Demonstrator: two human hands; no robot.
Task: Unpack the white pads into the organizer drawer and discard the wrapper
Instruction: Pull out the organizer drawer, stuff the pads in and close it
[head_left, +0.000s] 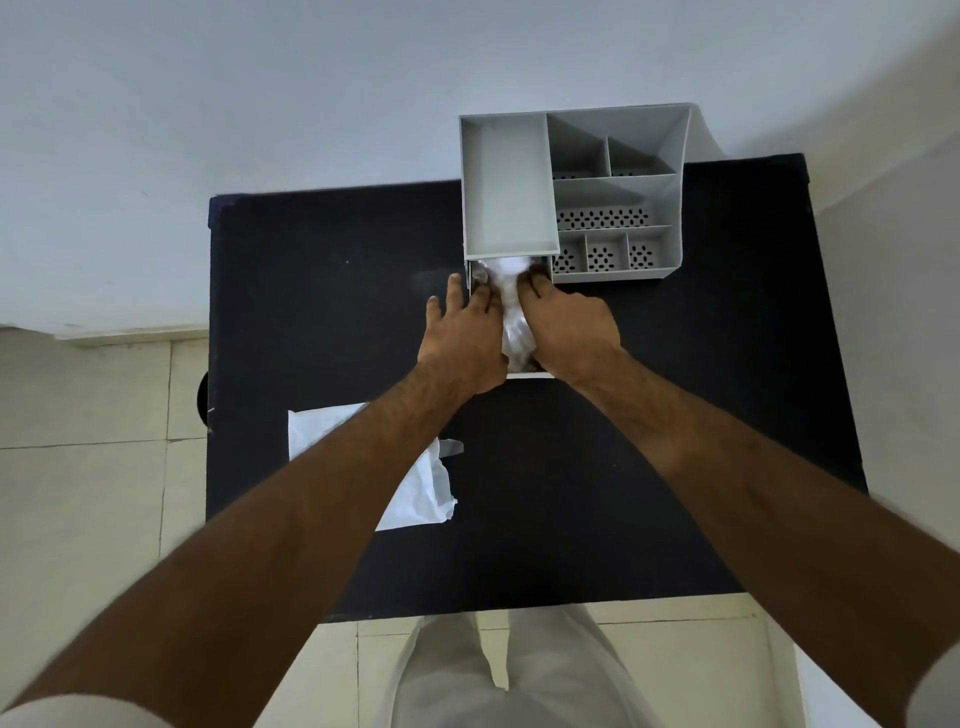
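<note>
A grey organizer stands at the back of the black table. Its drawer is pulled out toward me, and only its white front edge shows below my hands. Both hands are over the drawer. My left hand and my right hand press on a clear plastic wrapper that lies in the drawer. White pads show inside the wrapper at the drawer's back end. My fingers hide most of the drawer.
A torn white plastic bag lies on the table under my left forearm. The organizer's upper compartments hold nothing I can see. The table stands against a pale wall, with tiled floor on both sides.
</note>
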